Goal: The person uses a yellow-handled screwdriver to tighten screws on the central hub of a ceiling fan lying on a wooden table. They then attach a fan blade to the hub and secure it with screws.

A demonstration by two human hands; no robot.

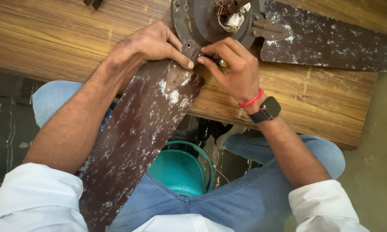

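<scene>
A teal bucket [180, 169] stands between the person's knees, beneath a dusty brown fan blade [133, 137] that slants off the wooden table [51, 38]. Left hand [152, 45] and right hand [234, 71] pinch the blade bracket [190, 50] with closed fingertips at the fan motor [206, 19]; a second blade [331, 38] lies beyond.

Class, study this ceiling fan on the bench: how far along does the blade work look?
Done: one blade sits bracketed to the motor hub. In hand: left hand and right hand pinch the near blade bracket at the hub rim. Left: whether its fasteners are in can't be seen.
</scene>
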